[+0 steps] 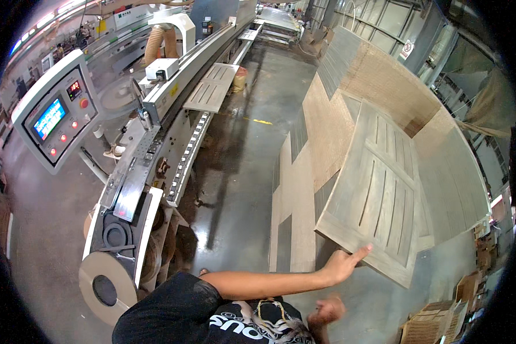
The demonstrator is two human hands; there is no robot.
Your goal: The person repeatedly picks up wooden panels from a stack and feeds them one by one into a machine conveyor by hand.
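A grey wood-grain door panel [378,200] with long grooves stands tilted on the right. My left hand [344,266] reaches across my body and is closed on its near edge, one finger lying over the face and the rest out of sight beneath. Lower down, my right hand [329,309] is near my body, apart from the panel; motion blurs its fingers. Behind the grooved panel are stacked boards [335,123] with patches of brown and grey.
On the left runs a long edge-banding machine [200,57] with a lit control screen [50,119] and a banding roll [92,281]. Another grooved panel [212,89] lies along its side. Cardboard pieces [433,324] stand at the lower right. A yellow mark [262,121] crosses the floor.
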